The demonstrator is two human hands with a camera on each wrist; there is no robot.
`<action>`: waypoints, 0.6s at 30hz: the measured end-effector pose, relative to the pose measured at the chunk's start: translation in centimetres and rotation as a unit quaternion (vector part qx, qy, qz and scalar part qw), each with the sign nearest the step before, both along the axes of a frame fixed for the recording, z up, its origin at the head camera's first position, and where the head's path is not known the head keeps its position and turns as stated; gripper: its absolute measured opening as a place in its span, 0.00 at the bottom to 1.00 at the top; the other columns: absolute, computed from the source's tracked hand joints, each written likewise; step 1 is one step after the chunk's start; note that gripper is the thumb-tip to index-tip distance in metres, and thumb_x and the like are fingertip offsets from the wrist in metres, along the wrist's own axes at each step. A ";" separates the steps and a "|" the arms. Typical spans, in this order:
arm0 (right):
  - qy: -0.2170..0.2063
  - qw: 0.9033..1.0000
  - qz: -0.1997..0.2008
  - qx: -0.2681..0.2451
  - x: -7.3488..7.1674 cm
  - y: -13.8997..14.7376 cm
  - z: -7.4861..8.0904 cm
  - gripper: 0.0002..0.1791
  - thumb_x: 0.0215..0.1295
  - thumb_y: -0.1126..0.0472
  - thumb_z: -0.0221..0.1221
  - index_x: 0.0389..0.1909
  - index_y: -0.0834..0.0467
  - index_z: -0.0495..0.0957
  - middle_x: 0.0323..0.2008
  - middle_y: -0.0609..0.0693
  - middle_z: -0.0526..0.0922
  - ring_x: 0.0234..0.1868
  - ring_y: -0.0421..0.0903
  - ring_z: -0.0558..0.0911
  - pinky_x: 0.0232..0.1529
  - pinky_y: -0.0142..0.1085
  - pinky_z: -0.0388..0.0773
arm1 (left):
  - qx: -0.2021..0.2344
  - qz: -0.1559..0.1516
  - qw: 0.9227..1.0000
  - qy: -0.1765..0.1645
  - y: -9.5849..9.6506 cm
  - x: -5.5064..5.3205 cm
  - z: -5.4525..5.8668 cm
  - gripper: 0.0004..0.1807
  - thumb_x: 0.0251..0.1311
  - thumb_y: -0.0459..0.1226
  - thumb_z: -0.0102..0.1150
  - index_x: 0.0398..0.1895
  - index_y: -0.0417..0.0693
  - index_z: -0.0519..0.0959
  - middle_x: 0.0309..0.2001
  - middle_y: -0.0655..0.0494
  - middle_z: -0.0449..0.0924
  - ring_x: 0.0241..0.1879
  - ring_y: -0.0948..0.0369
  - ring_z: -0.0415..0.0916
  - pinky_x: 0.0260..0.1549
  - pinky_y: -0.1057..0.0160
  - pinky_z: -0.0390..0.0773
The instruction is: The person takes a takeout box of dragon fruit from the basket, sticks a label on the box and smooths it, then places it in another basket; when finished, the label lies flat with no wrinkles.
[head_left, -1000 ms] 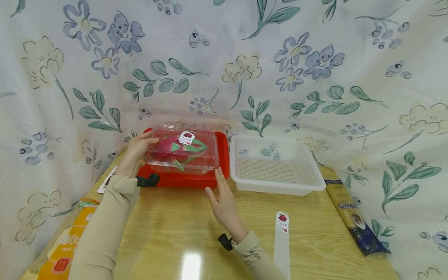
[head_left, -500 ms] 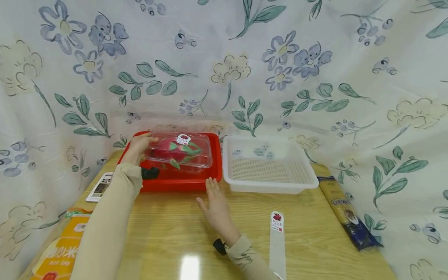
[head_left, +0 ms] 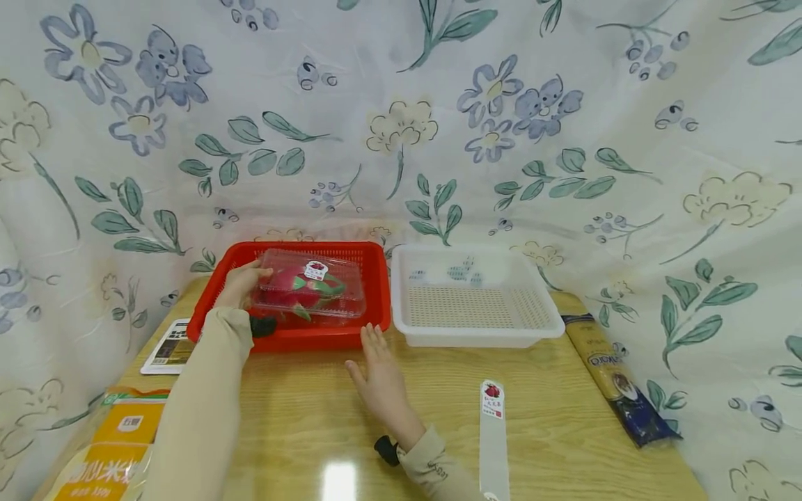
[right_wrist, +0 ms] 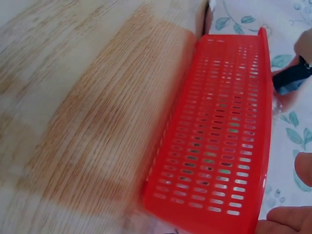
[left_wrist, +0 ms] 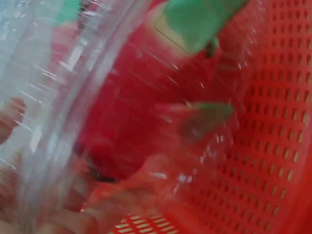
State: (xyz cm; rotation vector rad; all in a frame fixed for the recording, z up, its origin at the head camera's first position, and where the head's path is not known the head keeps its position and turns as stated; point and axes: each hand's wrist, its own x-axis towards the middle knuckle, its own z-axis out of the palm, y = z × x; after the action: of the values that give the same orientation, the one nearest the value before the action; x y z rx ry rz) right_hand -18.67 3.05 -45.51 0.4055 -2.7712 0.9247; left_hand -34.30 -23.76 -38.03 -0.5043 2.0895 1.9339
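In the head view my left hand (head_left: 239, 284) grips the left end of a clear plastic box (head_left: 352, 292) with a small fruit label on its lid. Inside the box is a dragon fruit (head_left: 288, 284), red with green scales, seen large through the plastic in the left wrist view. The box is within a red slotted basket (head_left: 319, 339), slightly tilted. My right hand (head_left: 383, 386) lies with straight fingers, fingertips right at the basket's front rim. From the right wrist view, the basket's slotted side (right_wrist: 214, 131) faces me, with part of my right fingers (right_wrist: 287, 222) at lower right.
Right of the red basket stands a white slotted basket (head_left: 479, 337). A pale strip with a fruit label (head_left: 493, 438) lies in front of it. A gold and blue packet (head_left: 617, 376) is at the right edge, an orange bag (head_left: 115, 452) and a white-edged card (head_left: 169, 348) at left.
The left hand has lowered the box from above the red basket down into it. The right hand has come off the box's corner to the basket's front rim. The view has shifted slightly.
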 end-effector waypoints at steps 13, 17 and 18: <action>-0.002 1.000 0.005 0.006 0.5 0.1 0.5 0.36 0.70 0.52 0.56 0.73 0.63 0.57 0.75 0.56 0.57 0.76 0.53 0.56 0.71 0.50 0.61 | -0.039 0.021 0.996 -0.075 -2.1 -0.5 -1.6 0.36 0.71 0.39 0.45 0.77 0.56 0.42 0.78 0.47 0.42 0.73 0.48 0.49 0.73 0.50 0.56; -0.004 1.000 0.009 0.006 0.6 0.2 0.4 0.36 0.70 0.52 0.56 0.73 0.63 0.56 0.75 0.56 0.57 0.76 0.53 0.56 0.71 0.50 0.61 | -0.131 -0.027 0.987 -0.092 -2.8 0.2 -1.3 0.38 0.70 0.41 0.47 0.77 0.49 0.42 0.77 0.38 0.42 0.73 0.40 0.46 0.71 0.41 0.56; -0.004 1.000 0.009 0.005 0.6 0.2 0.4 0.36 0.70 0.52 0.56 0.73 0.63 0.56 0.75 0.56 0.57 0.76 0.53 0.56 0.71 0.50 0.61 | -0.159 -0.045 0.982 -0.087 -2.8 0.3 -1.1 0.38 0.70 0.41 0.47 0.77 0.46 0.43 0.76 0.35 0.43 0.71 0.39 0.48 0.70 0.40 0.57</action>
State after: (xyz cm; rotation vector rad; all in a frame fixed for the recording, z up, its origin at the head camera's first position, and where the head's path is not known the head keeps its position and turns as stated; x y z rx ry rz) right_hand -18.07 3.27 -45.10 0.4293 -2.7853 0.9193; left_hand -34.03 -26.60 -39.13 -0.6060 2.2709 1.4541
